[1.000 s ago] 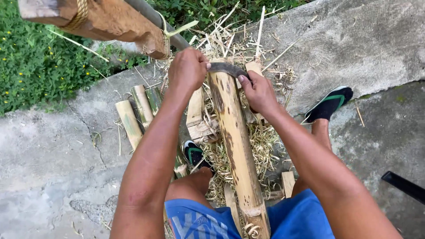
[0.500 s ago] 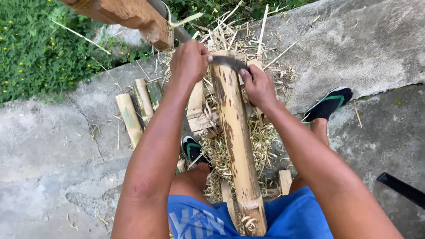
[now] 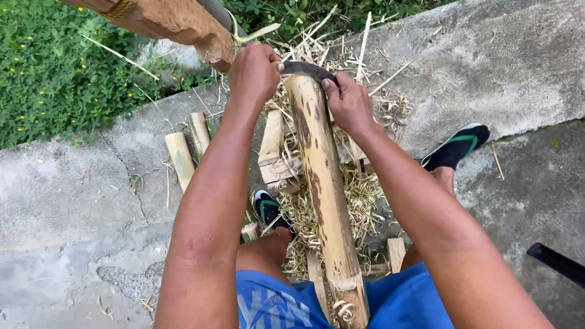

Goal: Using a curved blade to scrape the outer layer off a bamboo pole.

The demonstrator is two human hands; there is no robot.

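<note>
A thick bamboo pole point(image 3: 323, 189), tan with dark blotches, runs from my lap up to a wooden post point(image 3: 177, 21). Across its far end lies a curved dark blade point(image 3: 306, 69). My left hand point(image 3: 255, 72) grips the blade's left end, and my right hand point(image 3: 348, 102) grips its right end beside the pole. Both arms stretch forward on either side of the pole. Curled shavings hang from the pole's near end point(image 3: 344, 307).
Bamboo shavings point(image 3: 359, 195) and split strips lie under the pole on the concrete ground point(image 3: 73, 201). Short cut bamboo pieces point(image 3: 181, 157) lie at the left. My feet wear black sandals point(image 3: 454, 148). Grass with yellow flowers point(image 3: 55, 67) borders the concrete. A dark object point(image 3: 557, 262) lies at right.
Both hands have slid the blade a little farther up the pole toward the wooden post. The view has tilted slightly, so the post sits higher in the picture.
</note>
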